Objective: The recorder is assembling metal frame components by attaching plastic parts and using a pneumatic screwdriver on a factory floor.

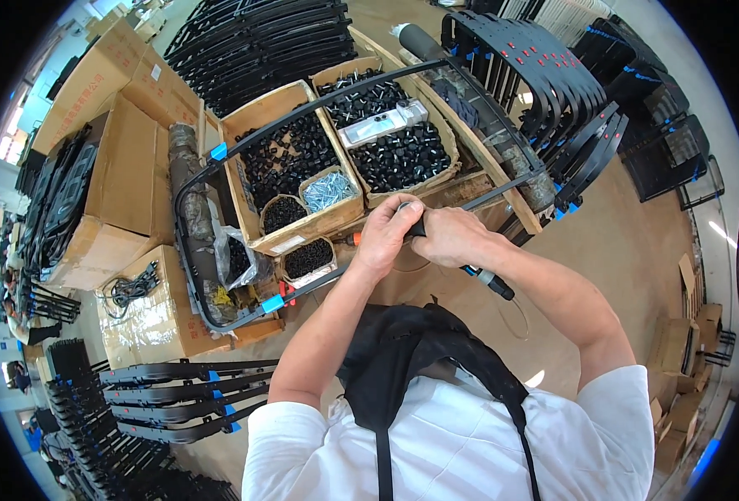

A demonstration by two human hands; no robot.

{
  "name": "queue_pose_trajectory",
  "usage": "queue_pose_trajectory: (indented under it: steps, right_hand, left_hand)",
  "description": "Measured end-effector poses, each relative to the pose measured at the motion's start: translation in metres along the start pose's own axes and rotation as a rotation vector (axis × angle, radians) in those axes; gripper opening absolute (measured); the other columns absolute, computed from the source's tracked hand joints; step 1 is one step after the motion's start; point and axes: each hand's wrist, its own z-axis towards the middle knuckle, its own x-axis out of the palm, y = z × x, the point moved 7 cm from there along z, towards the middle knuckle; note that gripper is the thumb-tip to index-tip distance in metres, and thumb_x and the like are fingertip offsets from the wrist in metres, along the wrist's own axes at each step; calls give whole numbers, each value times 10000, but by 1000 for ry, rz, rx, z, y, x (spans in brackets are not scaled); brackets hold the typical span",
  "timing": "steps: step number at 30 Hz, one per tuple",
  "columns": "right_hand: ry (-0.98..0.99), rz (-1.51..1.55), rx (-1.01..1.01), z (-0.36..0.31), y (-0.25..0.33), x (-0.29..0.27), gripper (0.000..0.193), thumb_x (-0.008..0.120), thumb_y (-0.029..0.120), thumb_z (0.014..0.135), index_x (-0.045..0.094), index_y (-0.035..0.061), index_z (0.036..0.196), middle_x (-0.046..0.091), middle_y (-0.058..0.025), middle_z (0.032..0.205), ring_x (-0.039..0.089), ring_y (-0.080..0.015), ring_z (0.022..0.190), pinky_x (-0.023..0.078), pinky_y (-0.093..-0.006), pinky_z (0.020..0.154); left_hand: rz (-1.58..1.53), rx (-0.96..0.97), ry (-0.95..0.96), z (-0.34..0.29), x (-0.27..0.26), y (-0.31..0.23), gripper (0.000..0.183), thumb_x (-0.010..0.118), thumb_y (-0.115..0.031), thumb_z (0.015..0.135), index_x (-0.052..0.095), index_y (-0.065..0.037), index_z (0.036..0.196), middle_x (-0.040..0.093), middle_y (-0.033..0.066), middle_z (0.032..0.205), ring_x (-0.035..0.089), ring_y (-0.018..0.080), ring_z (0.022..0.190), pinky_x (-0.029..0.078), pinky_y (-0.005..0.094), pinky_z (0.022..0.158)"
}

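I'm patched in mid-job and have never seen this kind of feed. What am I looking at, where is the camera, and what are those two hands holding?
There is no machine here: a person works with bare hands. The single picture comes from a wide fisheye camera on the person's head, looking down, so straight edges bend near the rim. The left hand and the right hand meet around a black-handled tool, closed on it, just over a bent black tube frame with blue clips. The frame lies over open cardboard boxes of small black parts, with a small tub of silver screws among them. Stacks of similar black frames stand around. What the tool's tip touches is hidden by the hands.
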Motion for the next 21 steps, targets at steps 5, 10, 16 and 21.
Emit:
queue_pose_trajectory:
  steps: [5,10,16,21]
  right_hand:
    - [107,17,-9,8,1,4,419,585,326,874,751,-21,1040,760,-263,1016,733,-432,999,575,-512,867]
    - [89,21,-50,12,2,0,398,581,324,850,747,3,1019,752,-263,999,722,-432,961,562,-507,833]
    - [103,-1,-62,16,6,0,430,603,349,847,727,-29,1011,744,-274,984,718,-438,959,554,-512,826]
    - [49,-15,-71,25,8,-11,439,640,334,830,703,-56,1021,732,-305,1000,722,-427,956,552,-502,840]
  left_hand:
    - [-4,19,28,2,-3,3,164,678,-220,1048,699,-70,1113,663,-46,1004,582,58,922,486,252,847]
    - [-36,20,31,6,-2,0,162,682,-220,1046,702,-73,1112,664,-42,1014,581,57,941,483,250,859]
    - [-36,3,51,7,1,-8,174,697,-225,1039,703,-72,1122,660,-46,1015,571,60,947,479,251,864]
    - [-53,77,15,15,1,-19,179,729,-239,1002,718,-66,1042,665,-10,1003,595,95,944,500,282,849]
